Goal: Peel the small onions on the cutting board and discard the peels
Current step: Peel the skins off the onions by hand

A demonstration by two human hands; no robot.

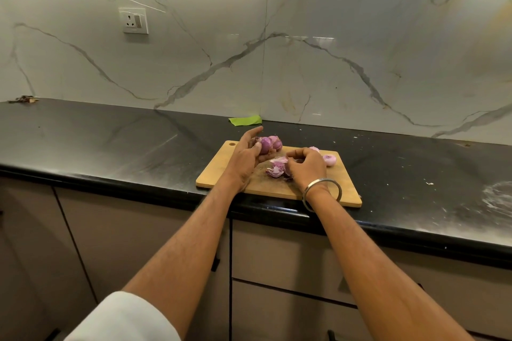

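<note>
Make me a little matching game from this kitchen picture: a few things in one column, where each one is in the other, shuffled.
Things:
1. purple onions
2. heap of peels
3. green scrap
4. metal bangle

Places:
A. on the counter where it meets the wall, behind the cutting board
B. round the right wrist
C. in the left hand, over the far edge of the board
D. on the middle of the board, under the right hand's fingers

Pairs: 1-C, 2-D, 3-A, 4-B
</note>
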